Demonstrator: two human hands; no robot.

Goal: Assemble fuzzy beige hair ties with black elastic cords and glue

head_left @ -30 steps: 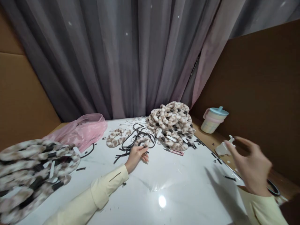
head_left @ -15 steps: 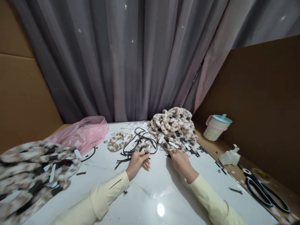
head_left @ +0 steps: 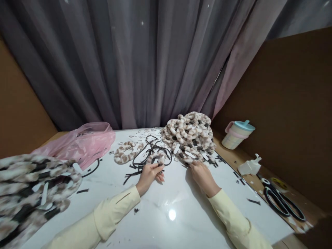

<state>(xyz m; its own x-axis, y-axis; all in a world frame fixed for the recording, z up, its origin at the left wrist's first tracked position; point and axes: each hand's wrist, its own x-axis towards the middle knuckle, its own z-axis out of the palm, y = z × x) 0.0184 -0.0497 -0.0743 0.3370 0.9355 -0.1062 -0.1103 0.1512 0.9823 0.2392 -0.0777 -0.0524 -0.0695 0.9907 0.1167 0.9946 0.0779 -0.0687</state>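
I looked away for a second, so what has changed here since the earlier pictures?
The right hand has moved leftward from beside the white bottle to the front edge of the right-hand fluffy heap. It now covers where the pink-handled tool lay; whether it grips that is hidden. The left hand still pinches the small fluffy ring; the cup and heap stayed put.

Curtain [head_left: 135, 62]: grey, in deep vertical folds, small pale spots, pinkish toward the right.
Left panel [head_left: 18, 97]: plain brown, beside the curtain.
Right panel [head_left: 290, 103]: brown, in shade.
Tabletop [head_left: 192, 214]: white, glossy, catching one round bright reflection.
Side surface [head_left: 230, 158]: brown, along the tabletop's right edge.
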